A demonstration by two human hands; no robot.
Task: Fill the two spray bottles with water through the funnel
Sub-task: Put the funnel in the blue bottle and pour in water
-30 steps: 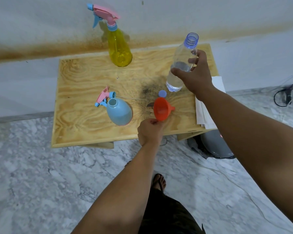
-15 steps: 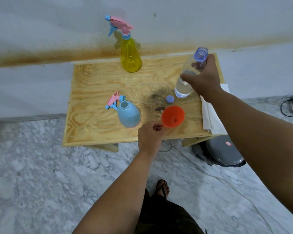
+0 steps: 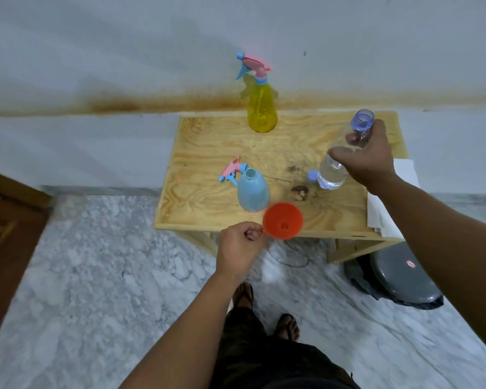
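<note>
Left hand, pinching the orange funnel by its rim, lifted off the worktop toward the open blue spray bottle; right hand wrapped around the uncapped water bottle, ready for pouring.

funnel — seemingly before open bottle

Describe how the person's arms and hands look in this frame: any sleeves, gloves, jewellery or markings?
Both arms are bare along their whole visible length, with no sleeves showing. The left hand and right hand are ungloved, and no rings, watch, bands or markings show on them. Below the arms, dark patterned clothing and sandals are visible.
</note>
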